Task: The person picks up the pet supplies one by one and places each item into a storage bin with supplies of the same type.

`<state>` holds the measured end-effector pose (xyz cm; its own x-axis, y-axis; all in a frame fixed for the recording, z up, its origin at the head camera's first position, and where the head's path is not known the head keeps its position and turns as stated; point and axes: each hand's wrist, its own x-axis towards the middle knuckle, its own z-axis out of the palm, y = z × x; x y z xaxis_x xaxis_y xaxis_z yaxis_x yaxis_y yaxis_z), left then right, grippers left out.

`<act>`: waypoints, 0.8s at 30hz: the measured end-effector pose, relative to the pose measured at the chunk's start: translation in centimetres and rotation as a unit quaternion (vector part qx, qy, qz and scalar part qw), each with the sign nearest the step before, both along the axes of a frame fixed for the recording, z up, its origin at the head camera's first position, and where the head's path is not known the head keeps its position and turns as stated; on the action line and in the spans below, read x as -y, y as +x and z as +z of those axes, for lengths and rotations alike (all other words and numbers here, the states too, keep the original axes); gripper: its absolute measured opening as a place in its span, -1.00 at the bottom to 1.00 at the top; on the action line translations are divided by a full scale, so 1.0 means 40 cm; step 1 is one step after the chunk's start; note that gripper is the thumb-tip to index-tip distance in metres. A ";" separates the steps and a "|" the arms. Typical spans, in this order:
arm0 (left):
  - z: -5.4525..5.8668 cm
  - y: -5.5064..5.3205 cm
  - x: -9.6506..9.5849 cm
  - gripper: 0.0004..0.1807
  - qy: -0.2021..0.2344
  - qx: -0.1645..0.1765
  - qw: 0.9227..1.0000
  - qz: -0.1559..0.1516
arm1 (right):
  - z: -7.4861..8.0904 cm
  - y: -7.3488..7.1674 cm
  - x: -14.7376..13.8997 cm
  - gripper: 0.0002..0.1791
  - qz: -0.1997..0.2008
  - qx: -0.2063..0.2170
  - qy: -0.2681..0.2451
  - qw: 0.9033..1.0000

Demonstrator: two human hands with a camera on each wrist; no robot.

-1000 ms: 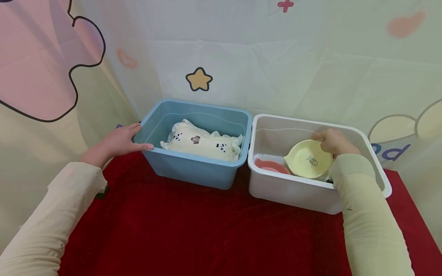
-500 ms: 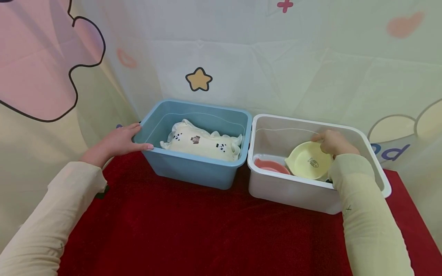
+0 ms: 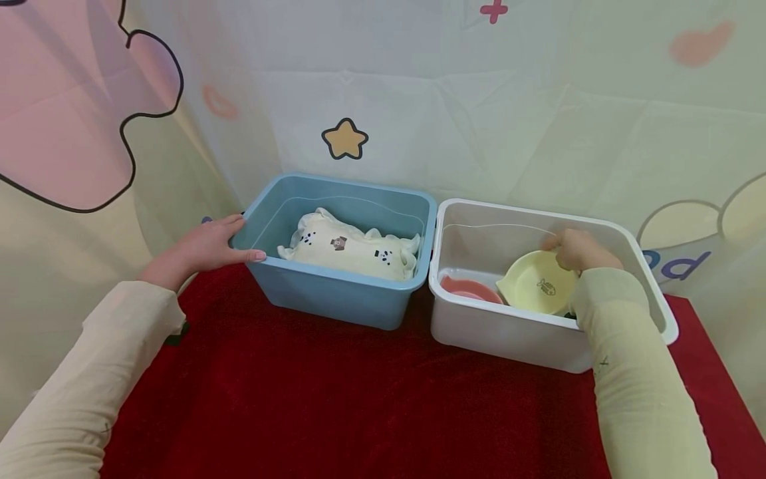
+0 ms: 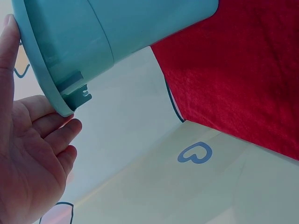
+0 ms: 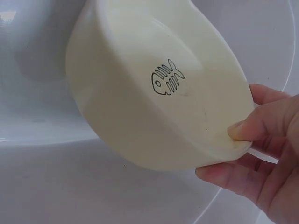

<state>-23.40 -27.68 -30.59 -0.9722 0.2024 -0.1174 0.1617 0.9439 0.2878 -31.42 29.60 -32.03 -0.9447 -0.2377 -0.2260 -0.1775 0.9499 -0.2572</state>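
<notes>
In the head view, my right hand (image 3: 583,251) reaches into the white plastic bin (image 3: 509,332) and pinches the rim of a pale yellow bowl (image 3: 532,286). The bowl is tilted, with a fishbone print (image 5: 167,78) inside; the right wrist view shows the thumb inside its rim and fingers outside. A red-pink dish (image 3: 473,289) lies left of it, partly hidden by the bin's front wall. My left hand (image 3: 206,244) rests on the left front corner of the blue bin (image 3: 329,299), thumb along the rim, fingers loosely bent in the left wrist view.
A cream ruffled pillow (image 3: 353,246) with small animal prints lies in the blue bin. Both bins stand side by side on a red cloth (image 3: 359,399). Behind them hangs a printed curtain (image 3: 419,120). Something dark shows beside the bowl, mostly hidden.
The yellow bowl has shifted slightly down and right inside the white bin, still in my right hand. My left hand has stayed at the blue bin's corner.
</notes>
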 end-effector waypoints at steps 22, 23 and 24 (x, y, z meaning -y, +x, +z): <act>0.000 0.002 0.000 0.03 -0.003 0.001 1.000 0.004 | -0.003 0.010 0.003 -0.38 -0.010 0.045 0.005 0.999; 0.000 0.002 0.000 0.04 -0.002 0.001 1.000 0.004 | -0.003 0.010 0.002 -0.38 -0.009 0.047 0.006 0.999; -0.001 0.002 0.000 0.04 -0.002 0.000 1.000 0.004 | -0.003 0.010 0.002 -0.37 -0.008 0.048 0.007 0.999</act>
